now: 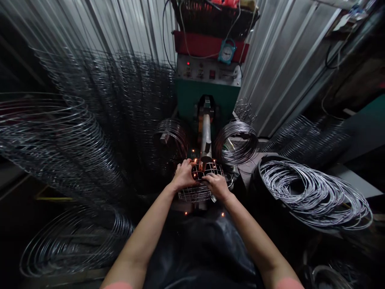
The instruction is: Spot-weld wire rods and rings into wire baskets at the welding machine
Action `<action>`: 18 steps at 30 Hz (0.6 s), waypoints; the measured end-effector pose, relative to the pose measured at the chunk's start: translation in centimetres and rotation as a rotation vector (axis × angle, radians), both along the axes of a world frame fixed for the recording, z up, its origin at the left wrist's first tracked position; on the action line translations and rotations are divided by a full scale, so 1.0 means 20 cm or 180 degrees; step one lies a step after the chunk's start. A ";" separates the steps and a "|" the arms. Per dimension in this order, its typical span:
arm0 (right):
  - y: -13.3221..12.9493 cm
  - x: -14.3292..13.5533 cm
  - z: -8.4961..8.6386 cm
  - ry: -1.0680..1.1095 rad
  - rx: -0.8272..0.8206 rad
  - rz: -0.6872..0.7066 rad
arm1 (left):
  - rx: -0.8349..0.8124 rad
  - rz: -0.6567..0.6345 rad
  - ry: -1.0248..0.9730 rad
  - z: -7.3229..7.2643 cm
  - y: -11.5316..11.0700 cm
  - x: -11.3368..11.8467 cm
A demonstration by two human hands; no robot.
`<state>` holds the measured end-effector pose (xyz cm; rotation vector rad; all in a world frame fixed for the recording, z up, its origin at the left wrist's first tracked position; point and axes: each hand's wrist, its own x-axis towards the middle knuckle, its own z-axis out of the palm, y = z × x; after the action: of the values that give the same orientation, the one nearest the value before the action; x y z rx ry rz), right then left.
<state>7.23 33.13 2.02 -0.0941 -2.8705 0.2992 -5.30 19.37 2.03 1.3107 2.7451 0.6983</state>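
A round wire grid (195, 193) lies under the tip of a green spot-welding machine (207, 96), whose metal arm (206, 132) reaches down to it. Small orange sparks fly around the tip and lower down near the dark apron. My left hand (184, 175) grips the grid's left side, its fingers curled at the edge. On the right side, my right hand (215, 184) is closed on the grid, fingers bent near the tip. The fingertips of both hands are partly hidden.
Wire coils hang left (173, 134) and right (237, 140) of the machine arm. A dark tub (257, 176) of wire rings stands at right. Tall stacks of wire frames (129, 92) fill the left. A blue clock (227, 52) hangs above the control panel.
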 end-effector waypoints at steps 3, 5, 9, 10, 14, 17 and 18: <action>0.01 0.10 -0.05 0.0592 -0.0536 0.0078 | -0.0045 0.0098 -0.0006 0.00 0.00 0.01; 0.02 0.18 -0.10 0.0824 -0.0918 0.0078 | -0.0064 0.0194 -0.0016 0.00 0.01 0.00; 0.05 0.33 -0.18 0.0736 -0.1245 0.0044 | -0.0012 0.0371 0.0007 0.02 0.04 -0.05; 0.07 0.35 -0.20 0.0682 -0.1280 0.0022 | -0.0006 0.0399 0.0014 0.02 0.04 -0.06; 0.11 0.47 -0.26 0.0548 -0.1419 -0.0116 | 0.0025 0.0454 0.0041 0.02 0.06 -0.08; 0.14 0.62 -0.30 0.0428 -0.1476 -0.0286 | 0.0059 0.0439 -0.0007 0.03 0.06 -0.10; 0.14 0.68 -0.32 0.0391 -0.1481 -0.0360 | 0.0043 0.0434 -0.0039 0.03 0.06 -0.11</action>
<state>20.91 35.96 -4.34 -0.3090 -2.6065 0.9082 -7.45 20.49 2.63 1.1254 2.8457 0.7311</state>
